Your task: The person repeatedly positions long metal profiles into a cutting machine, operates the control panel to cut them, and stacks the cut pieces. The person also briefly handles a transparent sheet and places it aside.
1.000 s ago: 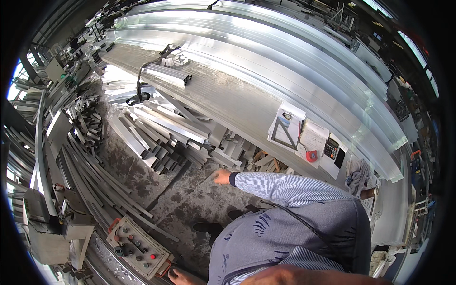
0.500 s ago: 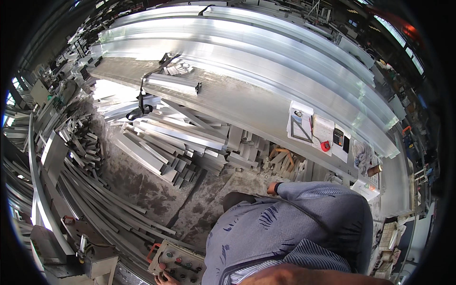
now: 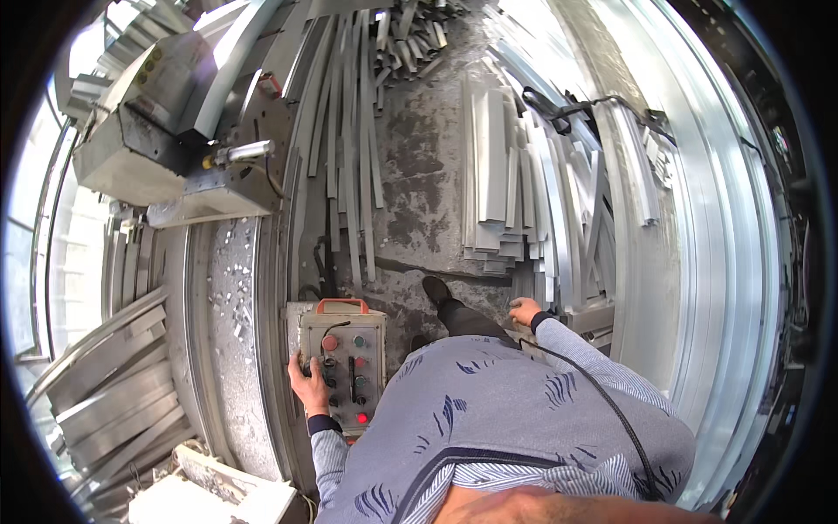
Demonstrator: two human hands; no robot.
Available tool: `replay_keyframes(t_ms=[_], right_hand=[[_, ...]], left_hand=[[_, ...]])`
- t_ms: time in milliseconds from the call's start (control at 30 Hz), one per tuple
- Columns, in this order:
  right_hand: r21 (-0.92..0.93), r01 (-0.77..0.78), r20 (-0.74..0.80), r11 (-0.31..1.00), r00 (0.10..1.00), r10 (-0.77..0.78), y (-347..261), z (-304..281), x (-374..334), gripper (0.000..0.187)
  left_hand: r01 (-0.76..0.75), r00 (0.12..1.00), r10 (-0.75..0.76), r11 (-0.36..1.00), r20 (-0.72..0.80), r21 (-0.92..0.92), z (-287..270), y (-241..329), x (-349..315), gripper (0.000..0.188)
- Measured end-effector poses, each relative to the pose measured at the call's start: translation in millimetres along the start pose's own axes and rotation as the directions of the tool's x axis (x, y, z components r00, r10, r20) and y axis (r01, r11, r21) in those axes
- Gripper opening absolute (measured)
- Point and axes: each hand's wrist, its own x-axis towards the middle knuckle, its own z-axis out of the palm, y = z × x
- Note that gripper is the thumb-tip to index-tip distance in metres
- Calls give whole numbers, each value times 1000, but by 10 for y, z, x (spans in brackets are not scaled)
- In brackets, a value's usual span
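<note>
At my left side, my left hand (image 3: 309, 386) is at the left edge of a grey control box (image 3: 374, 330). Thumb and fingers bend around that edge beside the dark knobs. The box carries a red handle (image 3: 342, 302) on top, and red, green and black buttons and switches on its face; one red button (image 3: 361, 417) glows. My right hand (image 3: 525, 311) hangs beside my right leg with its fingers curled in, and no held thing shows. Near it lie stacked aluminium profiles (image 3: 493, 166) on the floor.
A machine head (image 3: 140, 131) with a small cylinder (image 3: 244, 153) stands at the far left above a metal bed (image 3: 231, 349) strewn with chips. Long strips (image 3: 349, 157) lie along the floor ahead. On the right runs a bench (image 3: 642, 262) bearing long shiny profiles (image 3: 720, 227). A black cable (image 3: 602, 397) crosses my front.
My view has swung left, from the bench with papers to the control box and machine. My left hand, earlier at the picture's lower edge, now shows fully by the box.
</note>
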Motion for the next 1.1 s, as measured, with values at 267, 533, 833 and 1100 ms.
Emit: replay_keyframes(t_ms=[267, 533, 833, 1100], right_hand=[[-237, 590, 130, 772, 806, -577, -3759, -194, 1415, 52], [-267, 964, 76, 16, 37, -996, -7438, 1046, 475, 70], [-733, 680, 338, -3, 360, -869, -8550, 1963, 400, 71], [-716, 696, 319, 48, 388, -864, -8795, 2050, 472, 45]], left_hand=[[267, 935, -254, 964, -247, 19, -168, 578, -38, 37], [365, 902, -370, 929, -221, -65, -253, 1168, 241, 36], [198, 978, -206, 936, 2, -291, -502, 833, 2329, 33], [-149, 988, 104, 845, -115, -514, -277, 486, 5589, 38]])
